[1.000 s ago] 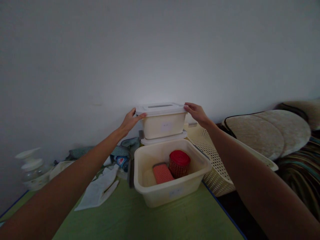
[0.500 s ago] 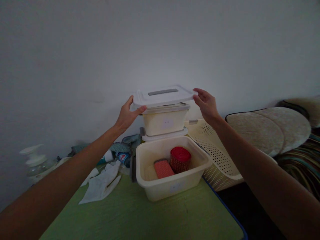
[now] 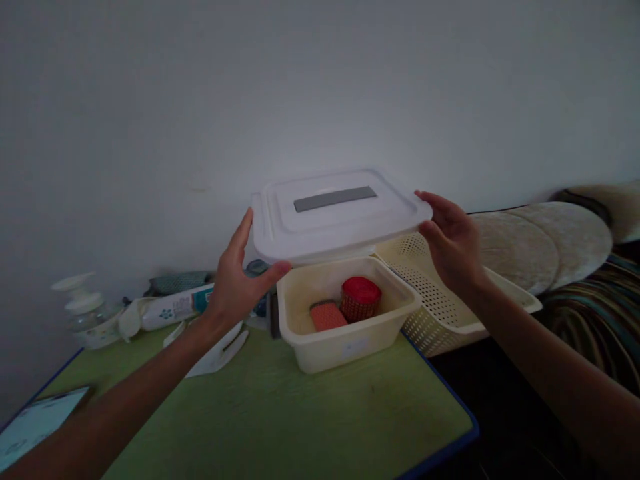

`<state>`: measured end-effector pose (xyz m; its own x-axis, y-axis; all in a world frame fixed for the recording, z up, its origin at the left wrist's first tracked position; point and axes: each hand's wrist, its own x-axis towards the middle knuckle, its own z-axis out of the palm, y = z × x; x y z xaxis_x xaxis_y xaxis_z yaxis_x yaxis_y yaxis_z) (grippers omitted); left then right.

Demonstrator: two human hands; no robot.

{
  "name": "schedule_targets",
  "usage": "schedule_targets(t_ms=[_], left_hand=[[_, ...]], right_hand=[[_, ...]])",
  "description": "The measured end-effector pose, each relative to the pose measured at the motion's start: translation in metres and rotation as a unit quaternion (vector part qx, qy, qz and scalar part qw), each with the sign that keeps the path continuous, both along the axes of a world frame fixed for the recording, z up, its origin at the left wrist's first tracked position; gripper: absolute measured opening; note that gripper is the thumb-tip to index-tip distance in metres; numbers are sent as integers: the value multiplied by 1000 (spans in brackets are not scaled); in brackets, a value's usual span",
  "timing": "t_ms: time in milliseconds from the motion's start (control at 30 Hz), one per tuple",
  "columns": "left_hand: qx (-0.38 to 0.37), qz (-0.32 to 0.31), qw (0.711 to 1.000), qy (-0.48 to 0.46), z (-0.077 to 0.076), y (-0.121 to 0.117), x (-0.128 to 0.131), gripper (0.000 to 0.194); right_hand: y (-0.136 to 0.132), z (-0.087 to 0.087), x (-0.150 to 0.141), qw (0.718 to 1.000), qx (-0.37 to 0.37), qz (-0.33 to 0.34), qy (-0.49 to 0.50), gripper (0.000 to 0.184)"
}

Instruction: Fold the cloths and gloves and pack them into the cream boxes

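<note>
I hold a white plastic lid (image 3: 340, 213) with a grey strip in its top, level in the air above an open cream bin (image 3: 350, 343). My left hand (image 3: 235, 283) grips the lid's left edge, thumb under the rim. My right hand (image 3: 453, 240) grips its right edge. Inside the bin lie a red woven roll (image 3: 360, 298) and an orange-pink sponge-like pad (image 3: 327, 315). The lid hides the stacked boxes behind the bin.
The bin stands on a green table (image 3: 280, 427) with a blue edge. A perforated cream basket (image 3: 445, 307) sits to the right, cushions (image 3: 530, 243) beyond it. Left of the bin lie a white glove (image 3: 220, 353), a tube (image 3: 170, 310) and a pump bottle (image 3: 83, 310). A tablet (image 3: 30, 430) lies at the near left corner.
Both hands lifted the lid off the upper stacked box and brought it toward me and over the open bin. The view shifted, so the stacked boxes are now hidden behind the lid.
</note>
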<state>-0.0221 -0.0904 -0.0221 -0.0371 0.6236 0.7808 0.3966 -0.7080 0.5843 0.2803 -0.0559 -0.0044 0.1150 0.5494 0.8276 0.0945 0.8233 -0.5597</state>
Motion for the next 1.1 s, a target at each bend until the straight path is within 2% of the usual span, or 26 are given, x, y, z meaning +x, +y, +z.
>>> schedule_targets(t_ms=[233,433,633,767,1100], left_hand=[[-1,0,1000,22,-29,-30,2,87],[-54,-6,998,29,-52,-45,3,89],[-132,-5,991,30,-72,-53,5,90],[-185,8,982,20,-83,-51,7,92],[-205,31,978,36,-101,-45,7,84]], right_hand=[[-39,-31,-2,994,-80,-66,-39,51],[-56,-60,2,989,-136,-46,-37,51],[-62,-82,7,982,-185,-24,-13,43],[-61,-92,9,977,-209,-18,-26,38],[-59,-101,12,971,-235,-25,-34,35]])
